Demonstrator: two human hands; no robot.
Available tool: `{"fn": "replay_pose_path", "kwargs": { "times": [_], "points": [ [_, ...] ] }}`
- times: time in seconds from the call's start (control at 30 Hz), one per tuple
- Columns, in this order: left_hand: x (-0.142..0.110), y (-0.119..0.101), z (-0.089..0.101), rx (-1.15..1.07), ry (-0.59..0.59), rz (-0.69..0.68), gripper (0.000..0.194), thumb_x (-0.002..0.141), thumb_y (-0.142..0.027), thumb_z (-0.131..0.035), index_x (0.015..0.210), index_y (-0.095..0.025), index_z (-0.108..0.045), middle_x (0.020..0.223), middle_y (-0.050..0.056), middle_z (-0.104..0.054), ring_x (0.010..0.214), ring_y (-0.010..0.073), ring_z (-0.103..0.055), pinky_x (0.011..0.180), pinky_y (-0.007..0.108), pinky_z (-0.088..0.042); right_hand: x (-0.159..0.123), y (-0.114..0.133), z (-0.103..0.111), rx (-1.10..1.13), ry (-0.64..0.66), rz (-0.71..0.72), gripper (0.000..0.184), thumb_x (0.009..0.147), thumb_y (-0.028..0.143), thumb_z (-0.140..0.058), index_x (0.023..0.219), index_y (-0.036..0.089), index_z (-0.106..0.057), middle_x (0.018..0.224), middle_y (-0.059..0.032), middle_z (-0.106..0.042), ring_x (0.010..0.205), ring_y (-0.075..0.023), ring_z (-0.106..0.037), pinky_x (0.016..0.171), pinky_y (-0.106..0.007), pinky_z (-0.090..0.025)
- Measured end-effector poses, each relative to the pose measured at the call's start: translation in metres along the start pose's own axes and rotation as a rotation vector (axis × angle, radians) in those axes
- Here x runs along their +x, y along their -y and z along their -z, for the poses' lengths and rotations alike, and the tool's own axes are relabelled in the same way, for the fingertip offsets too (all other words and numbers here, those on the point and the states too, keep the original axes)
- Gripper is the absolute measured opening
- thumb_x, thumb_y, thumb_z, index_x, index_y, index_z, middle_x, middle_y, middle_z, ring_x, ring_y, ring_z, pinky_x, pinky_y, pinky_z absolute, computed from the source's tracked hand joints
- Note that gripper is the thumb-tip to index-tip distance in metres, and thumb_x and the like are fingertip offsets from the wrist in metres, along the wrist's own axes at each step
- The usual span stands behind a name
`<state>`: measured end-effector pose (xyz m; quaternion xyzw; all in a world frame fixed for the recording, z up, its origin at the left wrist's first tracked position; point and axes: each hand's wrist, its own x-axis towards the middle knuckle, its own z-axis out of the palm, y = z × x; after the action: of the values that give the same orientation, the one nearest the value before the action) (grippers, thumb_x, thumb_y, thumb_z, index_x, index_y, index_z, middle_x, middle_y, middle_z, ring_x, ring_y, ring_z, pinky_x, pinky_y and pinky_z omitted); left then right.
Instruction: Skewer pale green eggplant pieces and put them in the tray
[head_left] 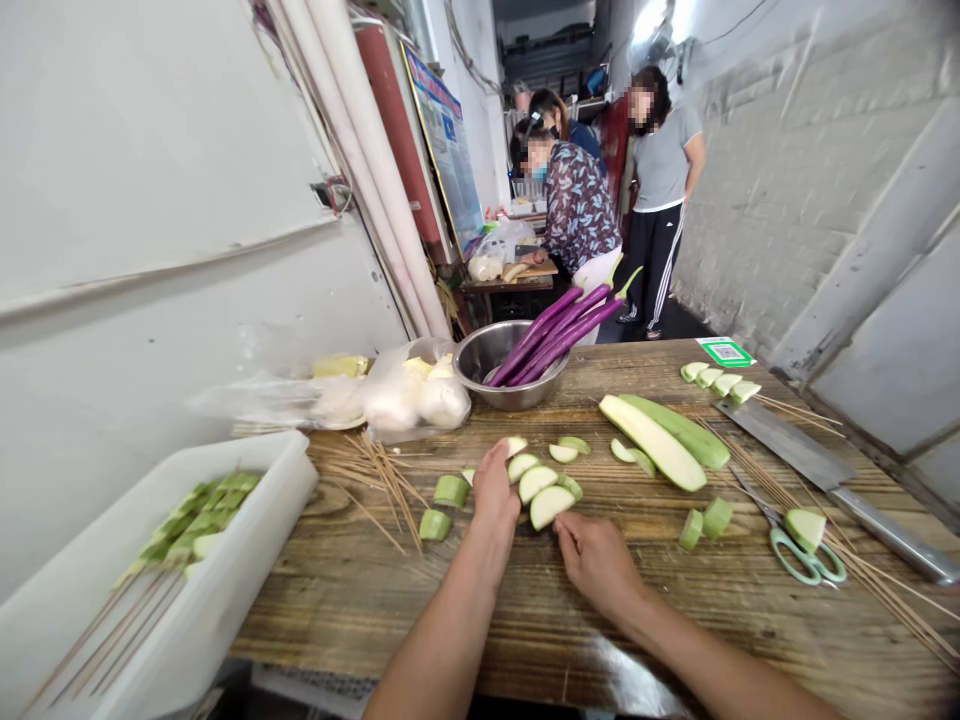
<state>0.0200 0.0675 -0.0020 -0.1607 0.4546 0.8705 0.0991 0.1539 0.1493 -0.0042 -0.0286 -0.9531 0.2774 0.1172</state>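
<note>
Over the middle of the table, a row of half-round pale green zucchini slices (538,483) lies between my two hands. My left hand (496,490) is closed at the far end, its fingers against the farthest slice (516,445). At the near end my right hand (596,560) is pinched at the edge of the closest slice (552,507); whatever sits between those fingertips is hidden. Cut zucchini chunks (450,491) lie left of my left hand. Beyond the row are more loose slices (564,453), and farther right rest two long zucchini halves (656,440).
Bamboo skewers (386,475) are scattered at left, near a white bin (281,480) of skewered green pieces. A steel bowl (510,398) holds purple eggplants (551,335). Scissors (806,555) and a cleaver (787,440) lie at right. Several people (581,210) stand beyond the table.
</note>
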Motion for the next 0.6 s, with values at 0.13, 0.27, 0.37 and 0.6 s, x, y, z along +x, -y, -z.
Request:
{"fn": "replay_pose_path", "kwargs": {
  "times": [0.13,0.27,0.37,0.6],
  "points": [
    [-0.001,0.001,-0.001,-0.005,0.005,0.008,0.015,0.066,-0.019,-0.065,0.079,-0.013,-0.059,0.075,0.005,-0.064,0.058,0.0115,-0.057,0.060,0.026,-0.047,0.001,0.002,0.001,-0.011,0.006,-0.006,0.028,0.086,0.013,-0.035,0.071,0.015,-0.059,0.057,-0.0032,-0.060,0.048,-0.0115,-0.051,0.052,-0.020,-0.029],
    [-0.003,0.002,-0.004,-0.012,-0.028,-0.002,0.014,0.066,-0.019,-0.065,0.077,-0.013,-0.058,0.072,0.003,-0.063,0.057,0.0113,-0.056,0.059,0.026,-0.047,0.000,0.001,-0.001,-0.033,-0.003,-0.008,0.029,0.087,0.014,-0.034,0.072,0.015,-0.059,0.057,-0.0036,-0.061,0.049,-0.0117,-0.052,0.052,-0.021,-0.029],
    [-0.005,0.003,-0.005,-0.017,-0.046,-0.011,0.016,0.065,-0.019,-0.066,0.077,-0.014,-0.058,0.070,0.001,-0.062,0.056,0.0109,-0.056,0.058,0.025,-0.046,-0.001,-0.002,-0.005,-0.035,-0.016,-0.007,0.029,0.087,0.014,-0.034,0.072,0.015,-0.059,0.058,-0.0038,-0.061,0.050,-0.0118,-0.053,0.053,-0.020,-0.029],
    [-0.002,0.005,-0.002,-0.002,0.018,-0.023,0.015,0.066,-0.021,-0.065,0.078,-0.014,-0.059,0.073,0.002,-0.063,0.058,0.0103,-0.056,0.059,0.024,-0.046,0.000,-0.004,-0.011,0.006,-0.053,0.014,0.029,0.087,0.014,-0.033,0.070,0.015,-0.058,0.056,-0.0036,-0.059,0.048,-0.0117,-0.052,0.051,-0.021,-0.030]
  ]
}}
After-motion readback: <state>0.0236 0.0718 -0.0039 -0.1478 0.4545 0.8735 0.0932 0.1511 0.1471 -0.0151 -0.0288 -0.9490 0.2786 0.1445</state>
